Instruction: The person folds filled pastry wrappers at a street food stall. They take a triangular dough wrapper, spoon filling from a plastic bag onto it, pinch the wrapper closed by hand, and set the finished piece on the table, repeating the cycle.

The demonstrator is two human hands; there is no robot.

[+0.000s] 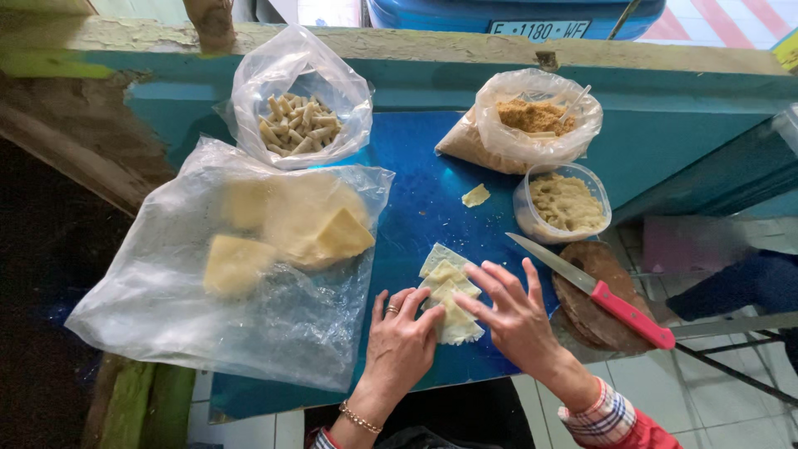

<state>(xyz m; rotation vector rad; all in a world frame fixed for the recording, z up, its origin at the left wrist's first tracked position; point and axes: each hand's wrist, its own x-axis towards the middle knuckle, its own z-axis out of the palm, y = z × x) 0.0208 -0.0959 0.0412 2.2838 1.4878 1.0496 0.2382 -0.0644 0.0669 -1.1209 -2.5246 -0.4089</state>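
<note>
Carefully now: your left hand (401,342) and right hand (514,312) both rest open, fingertips pressing the stack of thin dough wrappers (449,293) on the blue worktop (416,199), gripping nothing. Wrappers this thin could tear or stick together if you drag them. The red-handled knife (594,291) lies just beside your right hand on the round wooden board (586,312); a careless sweep could catch its blade.

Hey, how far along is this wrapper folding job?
Done: a bag of rolls sits at the back. In hand: left hand and right hand press on a stack of wrappers. Left: filling tub full, big wrapper sheets bagged.
</note>
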